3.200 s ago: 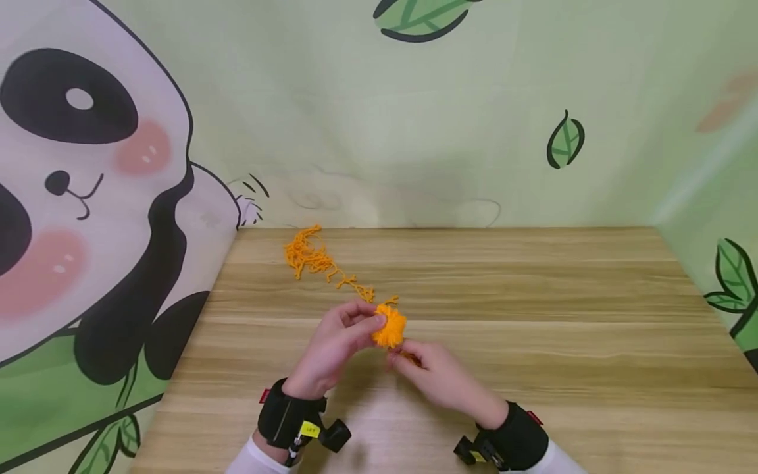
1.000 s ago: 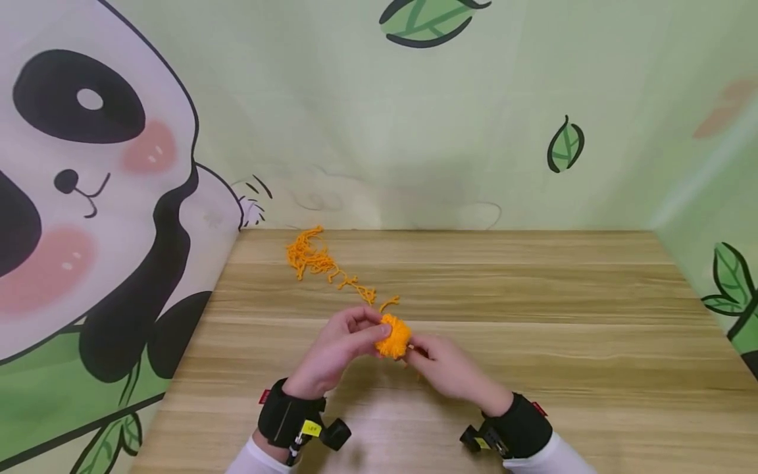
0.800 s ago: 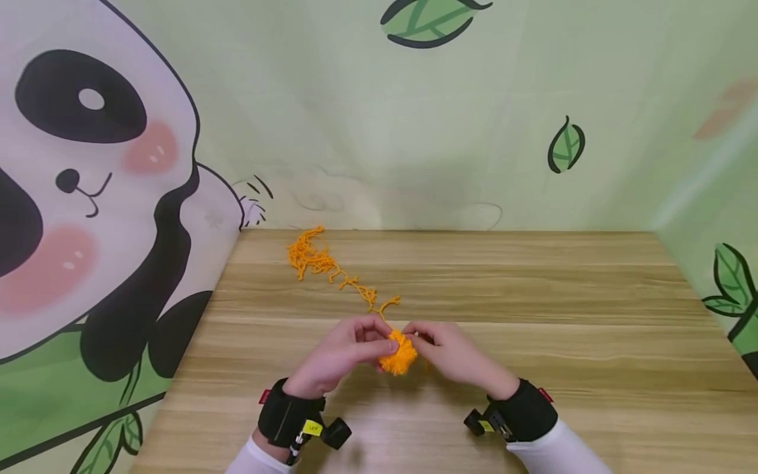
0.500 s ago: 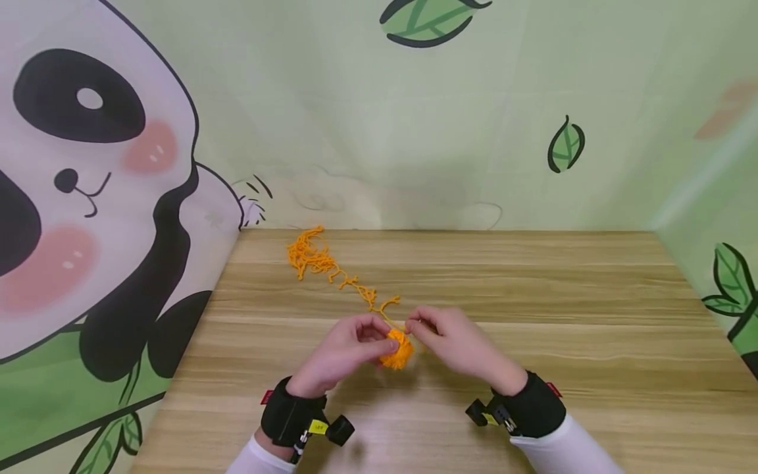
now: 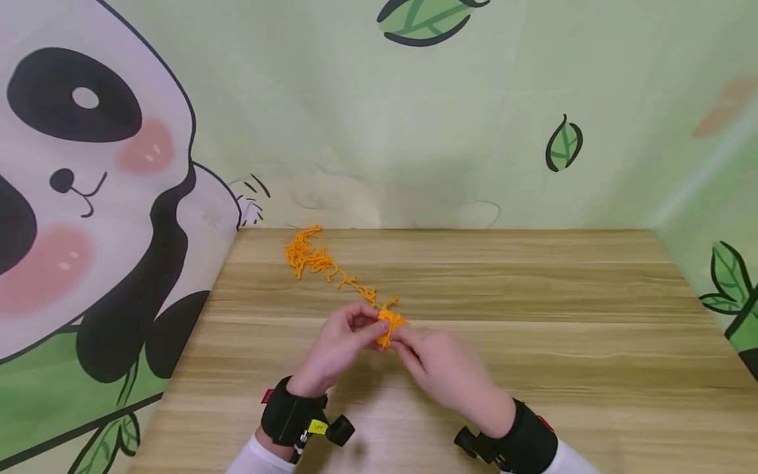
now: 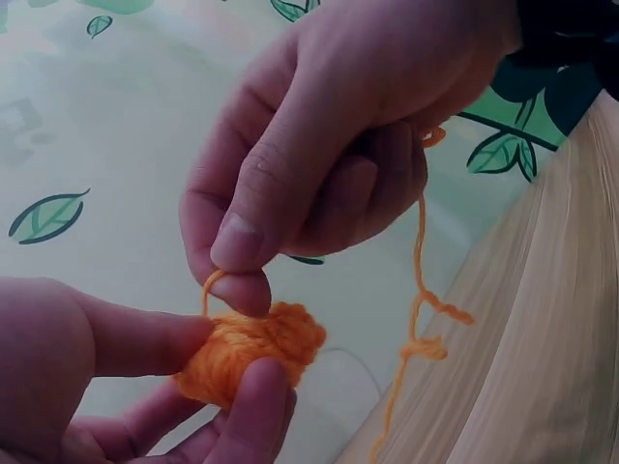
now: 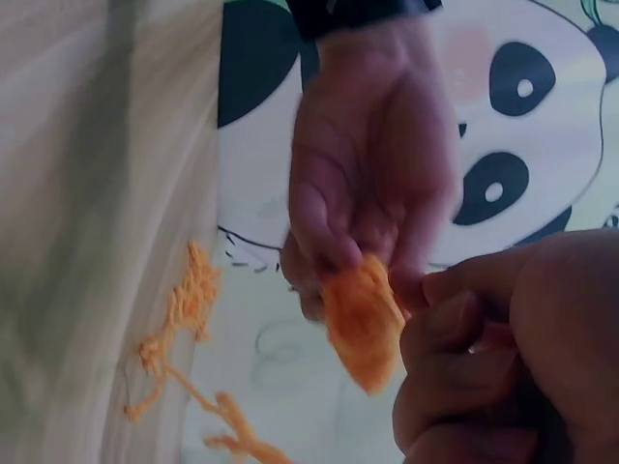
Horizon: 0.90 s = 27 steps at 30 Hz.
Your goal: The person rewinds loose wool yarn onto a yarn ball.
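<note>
My left hand (image 5: 340,345) grips a small bundle of wound orange yarn (image 5: 385,336) between thumb and fingers, a little above the table. In the left wrist view the bundle (image 6: 242,353) looks tightly wrapped, with side-by-side strands. My right hand (image 5: 447,372) is close against its right side; in that same view the right hand (image 6: 309,164) pinches a thin yarn strand that runs down to the bundle. Seen from the right wrist, the bundle (image 7: 363,324) sits between both hands, and the right fingertips are partly hidden.
A loose heap of orange yarn (image 5: 308,253) lies at the back left of the wooden table (image 5: 533,296). A knotted, tufted length of yarn (image 5: 355,284) trails from it towards the hands. A fabric backdrop (image 5: 444,131) with a printed panda stands behind.
The bundle has turned in my left hand and shifted slightly away from me. My right hand has swung from its far right side down to its near right side, carrying the strand around.
</note>
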Each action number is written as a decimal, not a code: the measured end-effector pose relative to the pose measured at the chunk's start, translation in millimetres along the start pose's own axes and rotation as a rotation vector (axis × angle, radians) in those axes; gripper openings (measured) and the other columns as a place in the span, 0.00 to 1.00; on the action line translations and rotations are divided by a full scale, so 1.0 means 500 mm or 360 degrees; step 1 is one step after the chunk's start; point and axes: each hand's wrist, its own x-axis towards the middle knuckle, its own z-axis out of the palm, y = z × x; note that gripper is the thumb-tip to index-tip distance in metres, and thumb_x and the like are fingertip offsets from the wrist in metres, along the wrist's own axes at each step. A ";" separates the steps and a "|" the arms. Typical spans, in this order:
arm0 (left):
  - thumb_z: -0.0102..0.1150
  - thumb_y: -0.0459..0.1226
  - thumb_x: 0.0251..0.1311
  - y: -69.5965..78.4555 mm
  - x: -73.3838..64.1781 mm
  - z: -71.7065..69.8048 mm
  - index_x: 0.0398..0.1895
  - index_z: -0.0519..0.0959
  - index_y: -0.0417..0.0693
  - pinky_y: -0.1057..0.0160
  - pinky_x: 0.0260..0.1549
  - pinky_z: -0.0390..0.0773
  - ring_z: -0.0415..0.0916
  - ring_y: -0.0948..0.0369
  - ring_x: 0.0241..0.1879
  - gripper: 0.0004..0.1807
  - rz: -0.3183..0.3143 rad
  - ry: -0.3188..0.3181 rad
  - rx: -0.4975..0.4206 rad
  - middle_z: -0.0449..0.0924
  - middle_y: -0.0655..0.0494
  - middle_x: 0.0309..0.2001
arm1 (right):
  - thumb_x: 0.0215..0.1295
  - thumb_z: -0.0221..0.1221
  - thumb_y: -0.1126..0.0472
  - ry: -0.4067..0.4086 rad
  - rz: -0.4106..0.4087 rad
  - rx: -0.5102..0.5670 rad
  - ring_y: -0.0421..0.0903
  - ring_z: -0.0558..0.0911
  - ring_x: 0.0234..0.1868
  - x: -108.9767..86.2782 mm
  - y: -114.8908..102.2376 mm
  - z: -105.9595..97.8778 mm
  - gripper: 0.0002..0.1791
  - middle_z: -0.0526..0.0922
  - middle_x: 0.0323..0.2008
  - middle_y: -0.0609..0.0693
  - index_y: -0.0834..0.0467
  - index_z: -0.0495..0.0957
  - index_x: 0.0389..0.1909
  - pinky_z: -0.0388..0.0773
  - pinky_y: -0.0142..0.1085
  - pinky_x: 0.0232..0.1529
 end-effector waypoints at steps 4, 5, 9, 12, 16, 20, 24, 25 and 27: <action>0.64 0.35 0.64 0.000 0.000 -0.001 0.42 0.76 0.36 0.59 0.38 0.85 0.80 0.52 0.36 0.11 -0.0015 0.0038 -0.0172 0.82 0.46 0.37 | 0.70 0.61 0.56 0.0035 -0.0037 -0.0017 0.32 0.76 0.25 -0.012 -0.013 0.021 0.06 0.85 0.31 0.39 0.50 0.84 0.42 0.77 0.30 0.24; 0.64 0.35 0.64 -0.001 0.000 -0.001 0.42 0.76 0.36 0.59 0.38 0.85 0.80 0.52 0.36 0.11 -0.0017 0.0037 -0.0207 0.82 0.46 0.37 | 0.70 0.61 0.56 0.0037 -0.0031 -0.0003 0.32 0.75 0.24 -0.015 -0.015 0.025 0.06 0.84 0.30 0.39 0.50 0.84 0.42 0.76 0.30 0.24; 0.63 0.35 0.65 0.001 -0.004 -0.005 0.43 0.74 0.34 0.58 0.39 0.84 0.80 0.53 0.37 0.13 -0.0019 0.0002 -0.0314 0.82 0.47 0.38 | 0.69 0.61 0.56 0.0043 0.0003 0.0077 0.32 0.74 0.24 -0.025 -0.012 0.039 0.05 0.85 0.31 0.39 0.50 0.84 0.41 0.76 0.29 0.24; 0.63 0.36 0.65 0.003 -0.007 -0.005 0.44 0.74 0.35 0.56 0.41 0.84 0.79 0.53 0.38 0.13 -0.0020 -0.0025 -0.0350 0.82 0.48 0.38 | 0.68 0.62 0.57 0.0028 0.0022 0.0173 0.32 0.72 0.22 -0.031 -0.005 0.048 0.05 0.85 0.32 0.39 0.49 0.85 0.41 0.73 0.28 0.23; 0.63 0.37 0.65 0.007 -0.010 -0.006 0.44 0.74 0.36 0.52 0.44 0.83 0.79 0.52 0.38 0.13 -0.0023 -0.0044 -0.0361 0.81 0.48 0.38 | 0.72 0.59 0.55 -0.0099 0.0122 0.0429 0.32 0.65 0.17 -0.033 0.011 0.059 0.07 0.80 0.24 0.39 0.50 0.85 0.41 0.64 0.26 0.20; 0.63 0.36 0.65 0.009 -0.013 -0.007 0.44 0.75 0.35 0.56 0.43 0.83 0.79 0.52 0.39 0.13 -0.0018 -0.0088 -0.0373 0.82 0.47 0.38 | 0.75 0.55 0.54 -0.0255 0.0241 0.0725 0.34 0.65 0.19 -0.031 0.034 0.067 0.11 0.81 0.24 0.43 0.52 0.85 0.41 0.64 0.28 0.23; 0.62 0.36 0.66 0.009 -0.015 -0.012 0.44 0.76 0.33 0.57 0.41 0.83 0.79 0.52 0.37 0.13 -0.0012 -0.0201 -0.0309 0.82 0.45 0.40 | 0.75 0.54 0.59 -0.0318 0.0275 0.0858 0.36 0.68 0.25 -0.023 0.062 0.068 0.10 0.85 0.32 0.48 0.54 0.84 0.43 0.71 0.33 0.30; 0.62 0.35 0.65 0.009 -0.015 -0.013 0.44 0.76 0.33 0.58 0.40 0.84 0.79 0.52 0.37 0.13 -0.0015 -0.0237 -0.0278 0.82 0.45 0.40 | 0.74 0.54 0.61 -0.0324 0.0274 0.0851 0.37 0.69 0.25 -0.020 0.069 0.067 0.09 0.85 0.33 0.48 0.55 0.84 0.45 0.71 0.33 0.30; 0.62 0.35 0.65 0.010 -0.016 -0.014 0.44 0.76 0.33 0.59 0.38 0.83 0.78 0.53 0.35 0.12 -0.0014 -0.0302 -0.0197 0.81 0.45 0.40 | 0.74 0.54 0.62 -0.0318 0.0264 0.0825 0.38 0.70 0.27 -0.013 0.081 0.061 0.09 0.83 0.32 0.46 0.55 0.83 0.46 0.72 0.34 0.31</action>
